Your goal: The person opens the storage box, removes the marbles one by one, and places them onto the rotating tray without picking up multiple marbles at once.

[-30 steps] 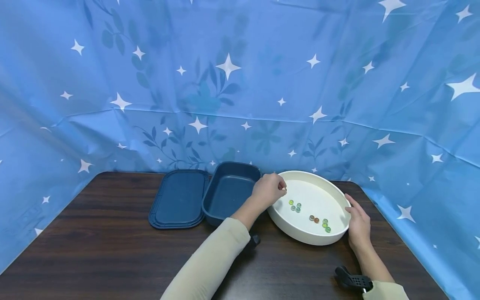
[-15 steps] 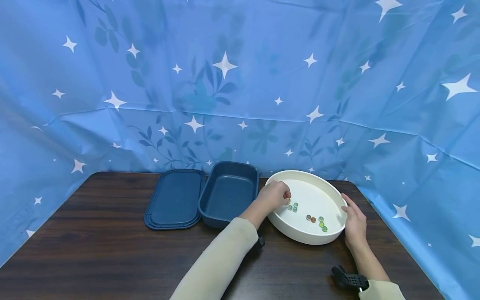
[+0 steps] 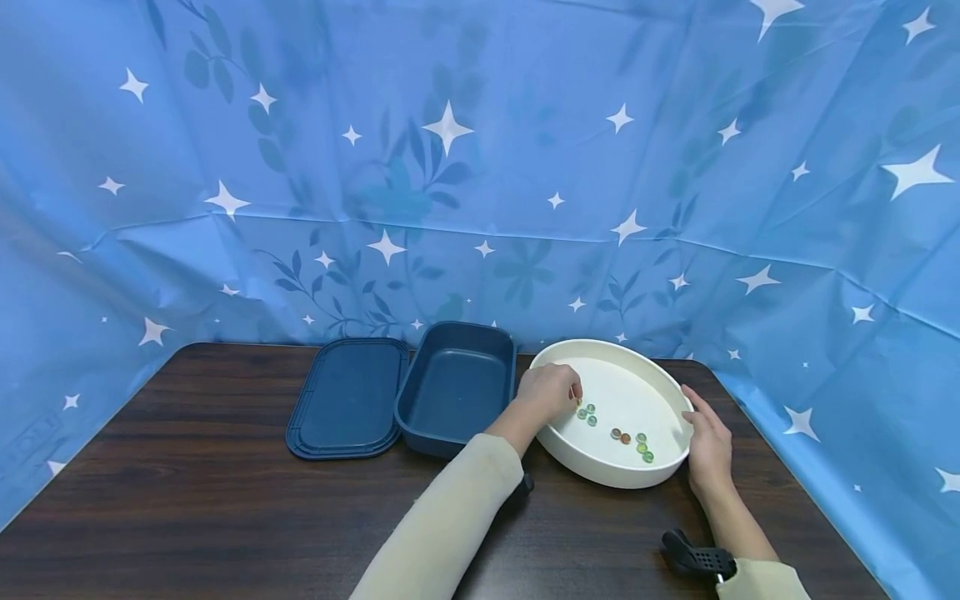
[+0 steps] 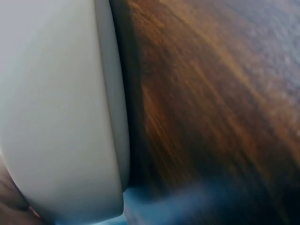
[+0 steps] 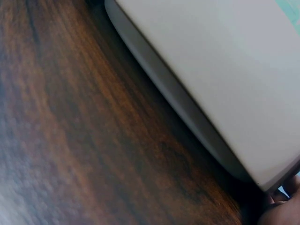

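A round white shallow bowl (image 3: 600,472) sits at the right of the table with several glass marbles (image 3: 592,421) in it. My left hand (image 3: 546,390) reaches over its left side, thumb and fingers curled and pinching at a yellow marble (image 3: 578,403) beside three greenish ones. Farther right inside lie two brownish marbles (image 3: 621,437) and a few green and yellow ones (image 3: 642,448). With the right hand (image 3: 711,446) I grip the bowl's right rim, thumb on top. Both wrist views are filled mostly by the bowl's outer wall (image 4: 56,112) and dark wood.
Left of the bowl stands a dark blue rectangular container (image 3: 459,387) holding nothing, and its flat blue lid (image 3: 351,398) lies beside it. Behind the wooden table (image 3: 187,500) hangs a blue curtain (image 3: 480,183) with white stars.
My left hand has moved right and down from the bowl's rim to the yellow marble, and the greenish marbles beside it have shifted slightly. The right hand keeps its grip on the rim.
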The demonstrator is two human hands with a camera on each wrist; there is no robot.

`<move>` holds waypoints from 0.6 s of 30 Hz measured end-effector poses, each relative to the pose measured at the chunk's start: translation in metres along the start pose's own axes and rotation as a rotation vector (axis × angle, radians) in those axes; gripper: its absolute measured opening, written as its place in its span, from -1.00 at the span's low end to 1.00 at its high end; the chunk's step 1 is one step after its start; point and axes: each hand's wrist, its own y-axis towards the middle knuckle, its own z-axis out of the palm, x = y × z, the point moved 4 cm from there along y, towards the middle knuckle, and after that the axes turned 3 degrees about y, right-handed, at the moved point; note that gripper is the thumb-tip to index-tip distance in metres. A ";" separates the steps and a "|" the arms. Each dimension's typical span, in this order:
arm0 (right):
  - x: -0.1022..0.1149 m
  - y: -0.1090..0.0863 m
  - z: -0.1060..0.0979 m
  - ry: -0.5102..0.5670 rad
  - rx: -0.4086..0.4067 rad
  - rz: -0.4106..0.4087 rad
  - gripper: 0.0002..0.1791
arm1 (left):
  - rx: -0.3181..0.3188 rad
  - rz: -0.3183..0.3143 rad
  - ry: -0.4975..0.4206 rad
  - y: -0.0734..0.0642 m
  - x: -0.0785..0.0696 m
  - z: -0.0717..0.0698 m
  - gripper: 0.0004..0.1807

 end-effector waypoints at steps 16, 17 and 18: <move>0.001 -0.001 0.000 -0.001 -0.009 0.004 -0.39 | -0.012 -0.017 0.028 0.001 0.000 0.002 -0.85; 0.001 -0.001 0.000 -0.002 -0.009 0.006 -0.39 | -0.019 -0.021 0.016 0.001 0.000 0.002 -0.86; 0.001 0.000 -0.001 -0.001 -0.007 0.006 -0.39 | -0.029 -0.021 0.004 0.000 -0.001 0.001 -0.86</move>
